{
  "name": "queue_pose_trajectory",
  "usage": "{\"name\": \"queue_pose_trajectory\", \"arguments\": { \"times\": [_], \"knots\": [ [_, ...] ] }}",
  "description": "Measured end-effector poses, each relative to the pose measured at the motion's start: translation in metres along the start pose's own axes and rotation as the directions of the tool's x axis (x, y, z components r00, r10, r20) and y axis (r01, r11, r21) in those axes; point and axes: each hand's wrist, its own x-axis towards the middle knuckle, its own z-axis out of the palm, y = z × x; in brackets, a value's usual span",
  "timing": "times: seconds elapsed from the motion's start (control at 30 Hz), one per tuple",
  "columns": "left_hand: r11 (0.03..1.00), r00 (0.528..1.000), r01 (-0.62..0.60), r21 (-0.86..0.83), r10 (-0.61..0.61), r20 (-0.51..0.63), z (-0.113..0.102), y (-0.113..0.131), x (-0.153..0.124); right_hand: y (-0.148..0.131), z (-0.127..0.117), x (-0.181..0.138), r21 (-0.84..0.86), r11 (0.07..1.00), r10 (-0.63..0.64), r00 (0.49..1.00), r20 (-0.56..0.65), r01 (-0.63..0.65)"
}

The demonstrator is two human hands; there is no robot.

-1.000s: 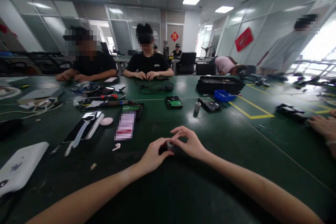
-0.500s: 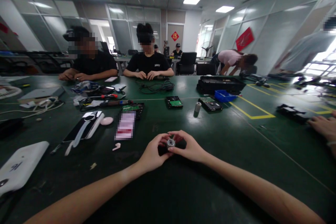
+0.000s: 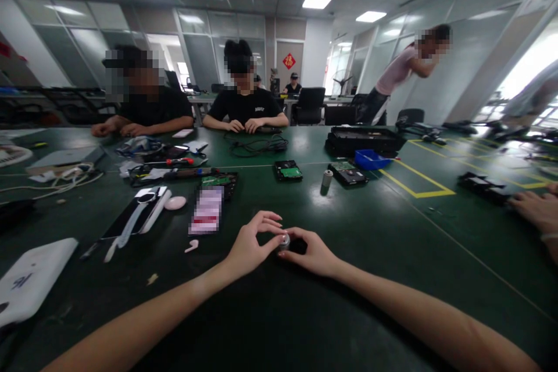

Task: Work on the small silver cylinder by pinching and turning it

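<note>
Now two hands, left hand (image 3: 247, 251) and right hand (image 3: 313, 253), pinching one silver cylinder (image 3: 284, 240).

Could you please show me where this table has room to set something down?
Bare green table lies right of the right hand, up to the yellow tape outline, and between the forearms. Left of the left hand, the pink earbud, blurred phone and white box crowd it.

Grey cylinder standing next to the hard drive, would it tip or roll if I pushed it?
The cylinder stands on end on the table, taller than wide, so a sideways push would probably tip it. Its round body would then likely roll on the smooth, shiny surface. It looks rigid, so probably not floppy.
</note>
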Motion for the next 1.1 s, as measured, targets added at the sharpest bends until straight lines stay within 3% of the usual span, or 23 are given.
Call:
{"name": "queue_pose_trajectory", "arguments": {
  "times": [0.17, 0.23, 0.33, 0.47, 0.6, 0.73, 0.93, 1.1],
  "knots": [
    [0.997, 0.998, 0.058, -0.051, -0.059, -0.023, 0.0, 0.005, 0.002, -0.001, 0.0, 0.0, -0.022, 1.0, 0.021, 1.0, -0.004, -0.021],
    [0.997, 0.992, 0.059, -0.048, -0.064, -0.105, -0.004, 0.004, 0.006, -0.001, 0.0, 0.0, -0.017, 1.0, 0.014, 1.0, -0.004, -0.014],
    [0.993, 0.977, 0.079, 0.089, -0.06, -0.204, -0.019, -0.008, 0.014, -0.003, 0.0, 0.0, -0.005, 1.0, 0.009, 1.0, -0.002, -0.009],
    [0.939, 0.971, 0.193, 0.283, -0.141, -0.193, -0.034, -0.04, 0.017, -0.004, 0.0, 0.0, -0.012, 1.0, 0.009, 1.0, 0.006, -0.009],
    [0.919, 0.973, 0.215, 0.329, -0.173, -0.153, -0.029, -0.063, 0.007, -0.005, -0.001, -0.001, -0.021, 1.0, 0.022, 1.0, 0.004, -0.022],
    [0.915, 0.974, 0.212, 0.343, -0.17, -0.148, -0.024, -0.07, 0.002, -0.004, 0.0, -0.001, -0.025, 0.999, 0.021, 1.0, 0.01, -0.021],
    [0.968, 0.972, 0.178, 0.175, -0.145, -0.182, -0.026, -0.044, 0.009, -0.003, 0.0, 0.0, -0.051, 0.999, 0.01, 1.0, 0.006, -0.01],
    [0.998, 0.997, 0.057, -0.01, -0.058, -0.053, -0.01, -0.004, 0.005, -0.003, -0.002, -0.001, -0.062, 0.998, -0.014, 1.0, 0.008, 0.014]
  ]
}}
